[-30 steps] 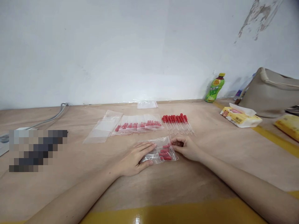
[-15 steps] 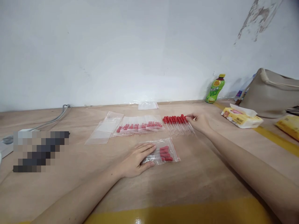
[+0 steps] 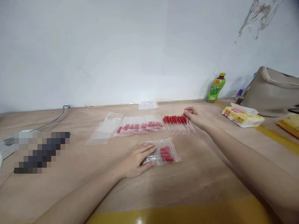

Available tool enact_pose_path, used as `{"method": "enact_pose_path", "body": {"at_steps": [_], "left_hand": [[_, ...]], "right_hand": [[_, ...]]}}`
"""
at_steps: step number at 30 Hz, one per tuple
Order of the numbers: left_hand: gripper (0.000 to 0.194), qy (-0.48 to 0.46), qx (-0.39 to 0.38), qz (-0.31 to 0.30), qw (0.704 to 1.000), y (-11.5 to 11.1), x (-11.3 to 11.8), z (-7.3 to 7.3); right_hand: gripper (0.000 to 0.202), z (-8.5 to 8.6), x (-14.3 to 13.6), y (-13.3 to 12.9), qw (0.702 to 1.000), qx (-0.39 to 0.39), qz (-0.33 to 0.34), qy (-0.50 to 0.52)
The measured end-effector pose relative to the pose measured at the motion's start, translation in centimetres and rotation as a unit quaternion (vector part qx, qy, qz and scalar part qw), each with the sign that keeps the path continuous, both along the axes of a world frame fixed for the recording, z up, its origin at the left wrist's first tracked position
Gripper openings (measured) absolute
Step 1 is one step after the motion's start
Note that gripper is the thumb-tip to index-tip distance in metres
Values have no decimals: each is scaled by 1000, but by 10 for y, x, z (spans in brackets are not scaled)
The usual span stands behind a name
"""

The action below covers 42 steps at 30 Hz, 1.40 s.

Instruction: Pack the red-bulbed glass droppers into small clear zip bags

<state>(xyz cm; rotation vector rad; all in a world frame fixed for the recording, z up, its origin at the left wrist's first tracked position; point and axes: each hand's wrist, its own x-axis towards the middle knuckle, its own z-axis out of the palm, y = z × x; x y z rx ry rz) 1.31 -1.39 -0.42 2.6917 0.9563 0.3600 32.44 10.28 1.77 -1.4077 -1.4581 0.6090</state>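
Left hand (image 3: 136, 161) lies flat, fingers spread, on the zip bag (image 3: 163, 154) on the surface (image 3: 201, 174). Right hand (image 3: 197, 116), grip narrow, apparently pinches one red-capped dropper (image 3: 187, 117) at the row's (image 3: 177, 123) right end.

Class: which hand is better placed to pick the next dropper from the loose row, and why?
Right. The right hand is at the right end of the row of droppers, fingers pinching one; the left hand lies flat on the bag.

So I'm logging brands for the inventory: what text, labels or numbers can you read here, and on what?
None can be read.
Green drink bottle: label print too blurred.
Tissue pack: dark characters, too small to read.
Yellow pack at the right edge: no readable print.
Zip bags and red-bulb droppers: no text.
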Motion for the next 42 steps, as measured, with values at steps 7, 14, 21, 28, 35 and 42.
{"method": "enact_pose_path", "body": {"at_steps": [7, 14, 21, 28, 35, 42], "left_hand": [[53, -3, -1, 3, 1000, 0, 1, 1], [54, 1, 10, 2, 1000, -2, 0, 2], [58, 7, 13, 10, 1000, -3, 1, 4], [57, 14, 8, 15, 1000, -3, 2, 5], [57, 14, 14, 9, 1000, -2, 2, 5], [58, 7, 17, 5, 1000, -2, 1, 4]], "right_hand": [[36, -20, -27, -64, 961, 33, 5, 275], [31, -39, -46, -77, 916, -68, 15, 396], [27, -42, -40, -87, 939, -152, 204, 232], [26, -40, -48, -84, 944, -154, 246, 156], [18, -49, -65, -83, 986, -55, 158, 26], [15, -40, -59, -86, 959, -34, 281, 30]]}}
